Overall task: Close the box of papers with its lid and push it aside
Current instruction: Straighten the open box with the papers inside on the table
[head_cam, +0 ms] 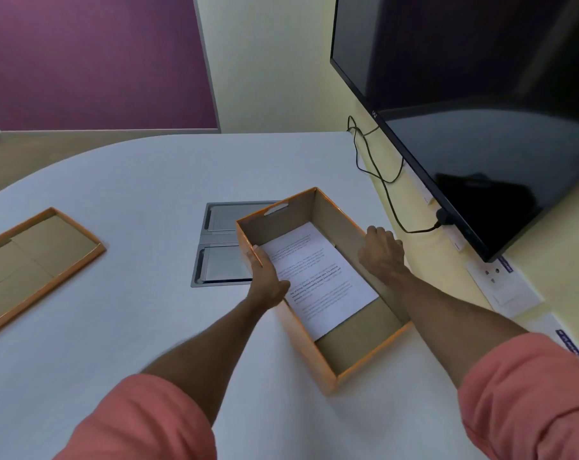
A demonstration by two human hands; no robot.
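Orange cardboard formed the box, which sat open at centre right of the frame on the pale bench, printed papers lying flat on its floor. Both hands were on its long walls: the left hand wrapped over the left rim, its fingers curled onto the wall and grasping it, while the right hand pressed against the outside of the right wall, its fingers bent over the top edge and clenched on it. That two-sided hold looked meant to steady or square the box before closing it. The lid lay well apart at the left edge of the frame, upside down with its brown inside showing, so it would probably need turning over before going on.

Beneath the box's far left corner, a grey metal floor-style hatch was set flush into the bench. To the right, room was tight: the bench edge, a wall with a socket plate, a dangling black cable and a dark screen all stood near. Wide bare bench stretched to the left and towards the top of the frame, the likelier room for sliding the box aside.
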